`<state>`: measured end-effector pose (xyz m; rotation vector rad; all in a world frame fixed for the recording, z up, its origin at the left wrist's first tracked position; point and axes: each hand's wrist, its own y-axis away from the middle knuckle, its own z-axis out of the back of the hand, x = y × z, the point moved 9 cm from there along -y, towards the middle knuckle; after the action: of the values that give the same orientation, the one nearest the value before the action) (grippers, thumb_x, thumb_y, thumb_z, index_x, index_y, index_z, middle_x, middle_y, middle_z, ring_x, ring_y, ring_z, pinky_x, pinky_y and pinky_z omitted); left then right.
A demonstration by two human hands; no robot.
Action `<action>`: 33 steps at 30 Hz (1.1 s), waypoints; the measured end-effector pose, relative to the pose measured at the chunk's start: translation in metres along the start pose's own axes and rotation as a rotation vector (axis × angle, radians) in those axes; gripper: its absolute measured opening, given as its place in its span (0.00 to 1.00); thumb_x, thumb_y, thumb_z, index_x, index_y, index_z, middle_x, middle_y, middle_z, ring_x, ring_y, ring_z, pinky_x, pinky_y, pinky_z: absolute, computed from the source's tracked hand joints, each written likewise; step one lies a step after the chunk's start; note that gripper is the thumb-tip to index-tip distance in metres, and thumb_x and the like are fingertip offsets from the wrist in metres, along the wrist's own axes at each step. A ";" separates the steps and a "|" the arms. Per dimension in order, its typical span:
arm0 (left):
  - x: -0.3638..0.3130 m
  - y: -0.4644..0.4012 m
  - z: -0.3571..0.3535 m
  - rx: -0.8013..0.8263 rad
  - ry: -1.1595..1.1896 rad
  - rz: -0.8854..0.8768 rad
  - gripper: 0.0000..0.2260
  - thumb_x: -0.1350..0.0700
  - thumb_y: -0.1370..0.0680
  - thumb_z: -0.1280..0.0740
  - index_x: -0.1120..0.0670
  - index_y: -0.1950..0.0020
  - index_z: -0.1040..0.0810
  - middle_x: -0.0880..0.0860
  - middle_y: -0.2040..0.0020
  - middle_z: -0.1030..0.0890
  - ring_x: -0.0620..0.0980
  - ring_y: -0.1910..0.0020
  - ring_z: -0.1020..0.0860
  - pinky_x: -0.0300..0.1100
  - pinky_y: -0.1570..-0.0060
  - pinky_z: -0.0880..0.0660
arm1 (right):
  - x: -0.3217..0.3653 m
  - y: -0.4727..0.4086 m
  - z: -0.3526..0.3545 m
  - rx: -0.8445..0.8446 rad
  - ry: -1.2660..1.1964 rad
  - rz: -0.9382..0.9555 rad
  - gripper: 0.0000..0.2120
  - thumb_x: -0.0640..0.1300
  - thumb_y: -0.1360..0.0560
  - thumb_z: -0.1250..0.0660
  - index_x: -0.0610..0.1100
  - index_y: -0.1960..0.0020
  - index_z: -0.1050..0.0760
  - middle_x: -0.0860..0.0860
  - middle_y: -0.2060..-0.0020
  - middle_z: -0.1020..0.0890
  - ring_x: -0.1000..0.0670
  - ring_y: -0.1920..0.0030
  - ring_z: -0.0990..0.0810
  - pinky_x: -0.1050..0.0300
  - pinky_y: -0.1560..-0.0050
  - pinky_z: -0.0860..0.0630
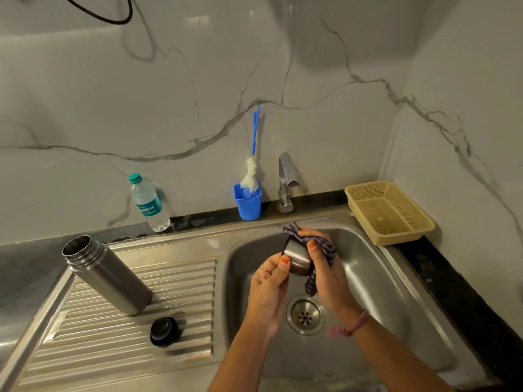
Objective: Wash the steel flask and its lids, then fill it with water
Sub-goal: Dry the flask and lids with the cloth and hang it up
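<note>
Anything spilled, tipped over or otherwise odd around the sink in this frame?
Nothing stands out. The open steel flask stands on the drainboard with the black lid beside it, and both hands hold the steel cup lid and a cloth over the basin. No spills visible.

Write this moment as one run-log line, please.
step: wiping steel cup lid | left hand: holds lid | right hand: rubs cloth on it, over sink | flask: open, on drainboard
</note>
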<state>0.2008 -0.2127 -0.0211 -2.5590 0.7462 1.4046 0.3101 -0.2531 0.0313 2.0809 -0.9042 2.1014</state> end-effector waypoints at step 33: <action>-0.004 -0.001 -0.016 0.101 -0.223 0.157 0.11 0.61 0.16 0.43 0.60 0.49 0.22 0.56 0.56 0.19 0.49 0.56 0.23 0.44 0.44 0.27 | 0.011 0.015 -0.001 0.177 0.431 0.346 0.14 0.50 0.20 0.41 0.45 0.39 0.26 0.48 0.35 0.27 0.44 0.32 0.30 0.51 0.31 0.34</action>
<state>0.2114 -0.2162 -0.0094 -2.2630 0.9693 1.6193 0.3014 -0.2688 0.0360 1.5076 -1.1011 2.7445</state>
